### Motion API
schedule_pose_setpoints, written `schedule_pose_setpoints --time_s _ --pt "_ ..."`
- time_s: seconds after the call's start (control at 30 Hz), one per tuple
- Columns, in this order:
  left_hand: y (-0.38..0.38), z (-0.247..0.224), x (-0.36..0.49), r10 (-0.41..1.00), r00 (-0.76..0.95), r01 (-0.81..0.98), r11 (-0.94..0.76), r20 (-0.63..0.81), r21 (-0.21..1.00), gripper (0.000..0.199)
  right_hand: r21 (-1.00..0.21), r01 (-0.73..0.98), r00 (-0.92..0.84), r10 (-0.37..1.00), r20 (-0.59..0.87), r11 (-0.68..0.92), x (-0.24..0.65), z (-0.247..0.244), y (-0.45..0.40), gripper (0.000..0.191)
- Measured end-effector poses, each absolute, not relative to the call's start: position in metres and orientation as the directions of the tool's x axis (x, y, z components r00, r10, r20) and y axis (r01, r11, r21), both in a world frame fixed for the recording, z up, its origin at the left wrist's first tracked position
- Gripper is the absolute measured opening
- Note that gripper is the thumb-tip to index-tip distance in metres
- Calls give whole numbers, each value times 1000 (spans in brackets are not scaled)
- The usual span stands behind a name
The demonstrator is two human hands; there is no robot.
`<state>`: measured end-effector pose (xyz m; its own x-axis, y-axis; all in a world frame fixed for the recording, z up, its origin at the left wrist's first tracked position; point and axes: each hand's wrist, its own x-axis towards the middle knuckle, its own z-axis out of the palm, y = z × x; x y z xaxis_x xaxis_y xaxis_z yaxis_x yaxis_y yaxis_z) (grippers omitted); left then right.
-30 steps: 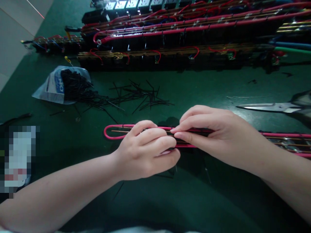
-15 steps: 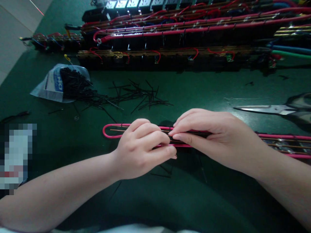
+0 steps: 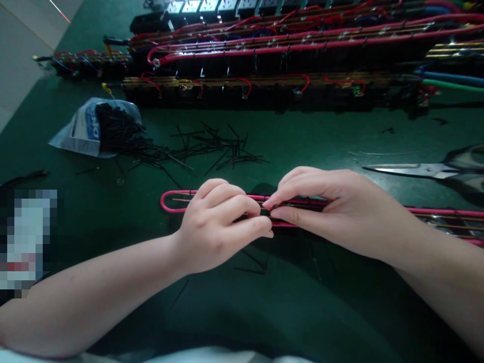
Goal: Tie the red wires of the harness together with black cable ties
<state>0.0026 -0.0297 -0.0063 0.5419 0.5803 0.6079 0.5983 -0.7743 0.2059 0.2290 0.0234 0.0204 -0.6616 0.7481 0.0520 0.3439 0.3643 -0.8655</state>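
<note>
A long strip with a looped red cable (image 3: 434, 210) and thin copper-coloured rods (image 3: 181, 200) lies across the green table. My left hand (image 3: 221, 224) is closed over the strip near its looped left end, fingers curled and thumb beside the lower cable run. Just right of it, my right hand (image 3: 325, 201) pinches at the strip with thumb and forefinger. Something small and dark shows between the fingertips of both hands, too small to make out. The fingers hide the middle of the strip.
Black cable ties (image 3: 227, 146) spill from a clear plastic bag (image 3: 81, 131) at the left. Scissors (image 3: 427, 169) lie at the right. Wired strip assemblies (image 3: 242, 91) span the back of the green table (image 3: 302, 133). Loose ties lie below my hands.
The fingertips of my right hand have parted slightly, and a dark bit now shows between them. My left hand has moved slightly up.
</note>
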Motion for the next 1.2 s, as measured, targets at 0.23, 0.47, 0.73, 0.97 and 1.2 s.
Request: schedule_pose_setpoints --time_s 0.23,0.47,0.73,0.97,1.2 --pt "-30 -5 2 653 510 587 -740 560 328 12 -859 365 -654 756 37 359 231 21 23 4" --pt "-30 -2 1 705 503 548 -708 501 446 12 -845 319 -699 709 96 429 230 21 23 7" --pt "-26 3 2 731 508 519 -682 456 515 24 -859 295 -709 698 95 417 232 18 23 10" --pt "-26 1 3 736 500 521 -676 456 520 24 -856 285 -706 698 117 432 232 16 22 10" --pt "-26 1 3 734 494 534 -679 466 504 26 -842 274 -711 688 148 465 232 15 21 10"
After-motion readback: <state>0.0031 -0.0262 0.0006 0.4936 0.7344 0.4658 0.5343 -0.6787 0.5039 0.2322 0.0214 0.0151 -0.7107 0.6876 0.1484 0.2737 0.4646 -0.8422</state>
